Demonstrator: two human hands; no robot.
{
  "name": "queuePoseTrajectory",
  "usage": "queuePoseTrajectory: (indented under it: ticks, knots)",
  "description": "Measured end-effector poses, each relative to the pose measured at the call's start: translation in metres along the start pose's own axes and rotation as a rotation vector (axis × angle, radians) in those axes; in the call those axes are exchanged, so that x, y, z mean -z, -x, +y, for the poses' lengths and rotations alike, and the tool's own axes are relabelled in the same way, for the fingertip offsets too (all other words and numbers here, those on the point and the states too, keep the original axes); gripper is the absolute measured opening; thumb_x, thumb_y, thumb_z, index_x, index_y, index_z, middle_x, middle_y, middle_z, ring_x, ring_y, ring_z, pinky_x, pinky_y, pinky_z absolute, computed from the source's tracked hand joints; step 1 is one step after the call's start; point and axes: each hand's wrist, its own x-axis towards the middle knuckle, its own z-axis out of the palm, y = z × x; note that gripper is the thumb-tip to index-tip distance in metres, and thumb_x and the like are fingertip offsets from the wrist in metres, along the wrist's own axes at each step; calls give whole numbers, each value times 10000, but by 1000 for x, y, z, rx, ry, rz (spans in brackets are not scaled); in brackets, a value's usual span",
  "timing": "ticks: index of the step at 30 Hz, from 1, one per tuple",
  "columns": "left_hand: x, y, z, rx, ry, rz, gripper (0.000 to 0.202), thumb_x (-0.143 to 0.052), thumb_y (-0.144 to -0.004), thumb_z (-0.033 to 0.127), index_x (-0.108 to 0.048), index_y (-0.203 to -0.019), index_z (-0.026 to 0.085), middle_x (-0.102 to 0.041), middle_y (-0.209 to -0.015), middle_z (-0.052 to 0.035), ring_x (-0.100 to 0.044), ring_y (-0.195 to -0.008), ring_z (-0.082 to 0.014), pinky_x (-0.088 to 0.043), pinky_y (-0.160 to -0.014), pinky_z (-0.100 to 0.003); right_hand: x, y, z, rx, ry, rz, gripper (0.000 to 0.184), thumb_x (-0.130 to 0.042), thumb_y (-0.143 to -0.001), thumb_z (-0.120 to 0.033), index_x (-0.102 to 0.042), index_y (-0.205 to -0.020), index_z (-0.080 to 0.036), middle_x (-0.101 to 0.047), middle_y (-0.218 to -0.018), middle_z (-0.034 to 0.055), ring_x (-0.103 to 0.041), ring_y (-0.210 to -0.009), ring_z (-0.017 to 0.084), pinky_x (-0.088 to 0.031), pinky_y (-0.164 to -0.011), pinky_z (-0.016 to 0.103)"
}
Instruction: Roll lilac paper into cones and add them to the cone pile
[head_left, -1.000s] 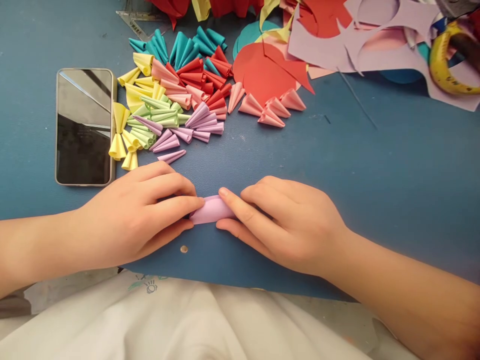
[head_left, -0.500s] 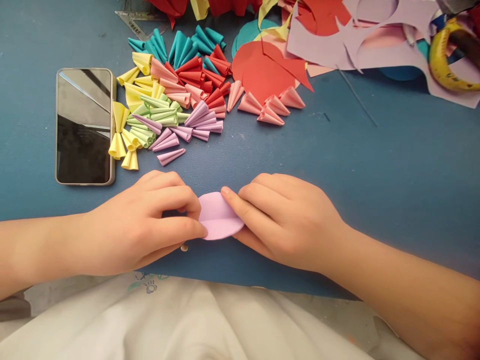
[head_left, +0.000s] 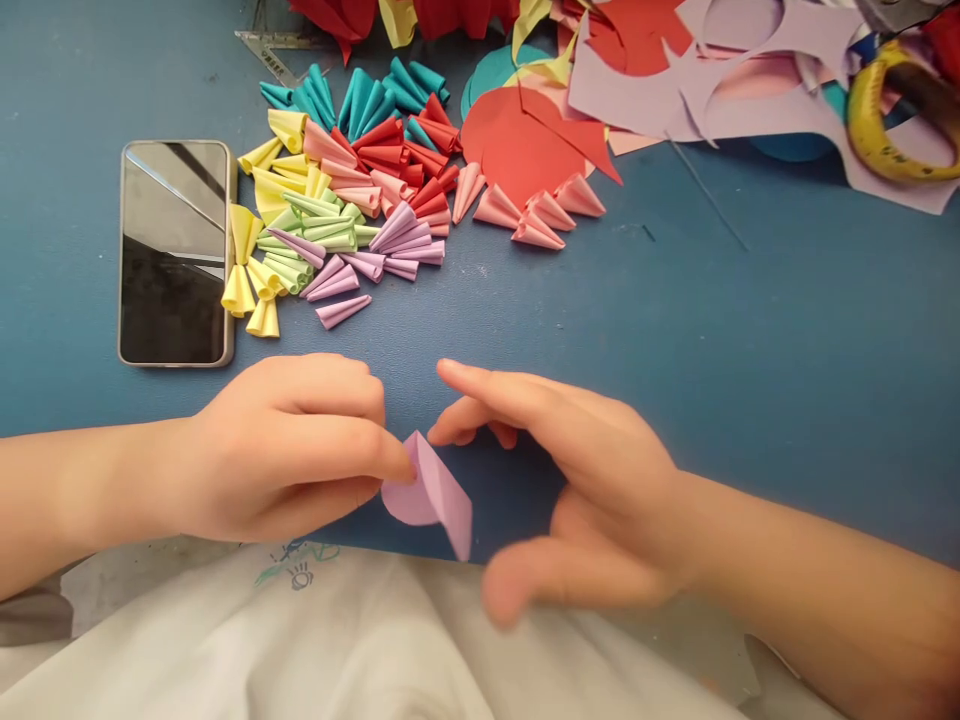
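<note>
A piece of lilac paper [head_left: 420, 492], folded with a crease and partly curved, is pinched in my left hand [head_left: 292, 455] near the table's front edge. Part of the paper is hidden behind the fingers. My right hand [head_left: 577, 480] is just to its right, thumb and fingers spread apart, holding nothing; its thumb is blurred by motion. Beyond both hands lies a group of small rolled paper cones: lilac cones [head_left: 343, 312] nearest, then green cones [head_left: 330, 232], yellow cones [head_left: 244, 235], pink cones [head_left: 551, 212], red cones [head_left: 386, 145] and teal cones [head_left: 367, 103].
A phone [head_left: 176, 255] lies face up at the left, touching yellow cones. Red paper [head_left: 525, 145], lilac paper offcuts [head_left: 622, 100] and a yellow roll of tape [head_left: 866, 125] lie along the back right. A clear set square [head_left: 274, 50] is at the back. White cloth [head_left: 375, 640] covers my lap.
My right hand has let go of the lilac paper and spread open. The paper, flatter and held by both hands before, is now folded up and tilted in my left hand.
</note>
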Motion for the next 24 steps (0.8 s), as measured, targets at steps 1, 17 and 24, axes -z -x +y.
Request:
queuePoseTrajectory:
  ticks: [1, 17, 24]
  knots:
    - [-1, -2, 1, 27, 30, 5, 319, -626, -892, -30, -709, -1048, 237, -648, -773, -14, -622, -632, -160, -508, -614, -298, -3, 1, -2, -9, -9, 3, 877, -775, -981, -600, -419, -1647, -153, -776, -1098, 95, -737, -887, 218, -669, -829, 379]
    - [-22, -1, 2, 535, 388, 338, 196, -815, -928, 175, -680, -1057, 234, -786, -907, 10, -790, -712, -130, -691, -665, -201, -10, -5, 5, -112, -61, 183, 256, -637, -999, -61, -743, -1179, -211, -846, -1058, 53, -809, -899, 172, -680, -794, 291]
    - [-18, -6, 1, 529, 479, 422, 101, -760, -972, 131, -734, -1028, 211, -770, -984, -6, -763, -859, -128, -676, -775, -223, -8, -2, 10, 70, -53, 48, 406, -590, -981, 7, -728, -1309, -189, -769, -1203, 130, -778, -1034, 185, -685, -876, 300]
